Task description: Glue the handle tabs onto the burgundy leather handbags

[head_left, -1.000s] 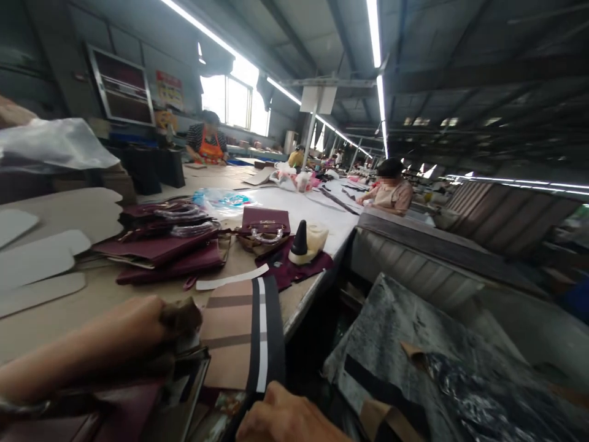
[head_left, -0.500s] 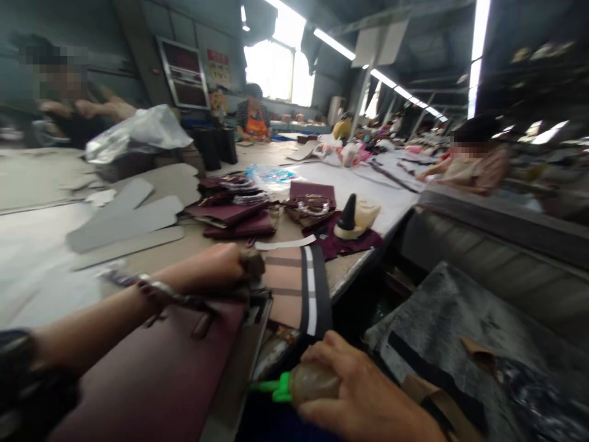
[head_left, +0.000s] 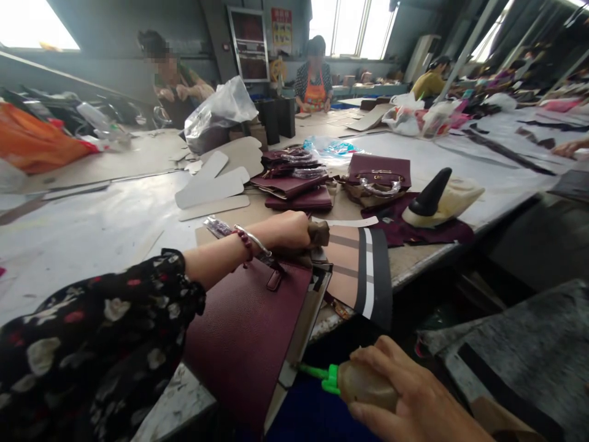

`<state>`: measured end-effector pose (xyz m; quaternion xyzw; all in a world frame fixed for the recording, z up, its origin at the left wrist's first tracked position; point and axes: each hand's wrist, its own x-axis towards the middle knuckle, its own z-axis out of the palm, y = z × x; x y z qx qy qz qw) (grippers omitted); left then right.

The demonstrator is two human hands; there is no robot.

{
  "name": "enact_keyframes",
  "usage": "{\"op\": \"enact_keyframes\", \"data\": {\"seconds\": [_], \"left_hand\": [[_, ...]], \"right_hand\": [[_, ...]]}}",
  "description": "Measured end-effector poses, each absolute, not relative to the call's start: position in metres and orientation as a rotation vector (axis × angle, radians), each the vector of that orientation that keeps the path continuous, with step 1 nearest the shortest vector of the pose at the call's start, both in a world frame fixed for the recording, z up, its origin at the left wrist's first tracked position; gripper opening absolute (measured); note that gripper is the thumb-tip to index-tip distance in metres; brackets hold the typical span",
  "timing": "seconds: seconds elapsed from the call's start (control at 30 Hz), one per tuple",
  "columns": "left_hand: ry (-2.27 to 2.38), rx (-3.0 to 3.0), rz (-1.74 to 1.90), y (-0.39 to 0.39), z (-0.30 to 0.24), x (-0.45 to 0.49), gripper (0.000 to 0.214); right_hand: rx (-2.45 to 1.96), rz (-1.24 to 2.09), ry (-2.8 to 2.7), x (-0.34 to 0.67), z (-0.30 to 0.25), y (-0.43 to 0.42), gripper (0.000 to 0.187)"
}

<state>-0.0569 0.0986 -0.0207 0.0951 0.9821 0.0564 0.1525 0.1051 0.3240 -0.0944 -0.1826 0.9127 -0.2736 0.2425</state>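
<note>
A large burgundy handbag (head_left: 248, 325) lies tilted over the table's front edge, its open side edge facing right. At its top, my left hand (head_left: 294, 229) is closed round a brown folded part (head_left: 318, 233), which looks like part of the bag; the fingertips are hidden. My right hand (head_left: 405, 383) wraps round a squeeze bottle (head_left: 365, 385) of brownish liquid with a green nozzle (head_left: 330, 379). The nozzle's tip points left at the bag's pale inner edge, close to it; whether they touch I cannot tell. Under the bottle is dark blue cloth.
Beyond the bag lie striped pieces (head_left: 343, 264), stacked burgundy bags (head_left: 294, 190) and another bag (head_left: 380, 169). A cut-open container (head_left: 460, 199) with a black cone (head_left: 430, 193) stands right. Grey pattern pieces (head_left: 211, 187) lie left. Grey cloth (head_left: 529, 344) covers something at right. Co-workers sit beyond.
My view has turned left, so the table and things appear further right. Both hands keep their holds on the bag and the bottle, and the nozzle tip remains by the bag's edge.
</note>
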Motion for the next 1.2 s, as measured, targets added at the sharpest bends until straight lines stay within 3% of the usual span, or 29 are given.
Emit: {"op": "enact_keyframes", "data": {"seconds": [0.27,0.43,0.93,1.2], "left_hand": [[2.813,0.285,0.157,0.100,-0.016,-0.053,0.034],[2.816,0.280,0.176,0.101,-0.014,-0.051,0.026],[3.178,0.310,-0.025,0.082,0.040,-0.055,0.036],[3.279,0.148,-0.078,0.090,0.042,-0.022,0.023]], "right_hand": [[-0.508,-0.821,2.793,0.099,-0.099,0.332,0.031],[-0.516,-0.721,2.549,0.111,-0.100,0.325,0.030],[-0.363,-0.967,2.724,0.097,-0.078,0.319,0.034],[-0.357,-1.002,2.758,0.086,-0.089,0.320,0.031]]}}
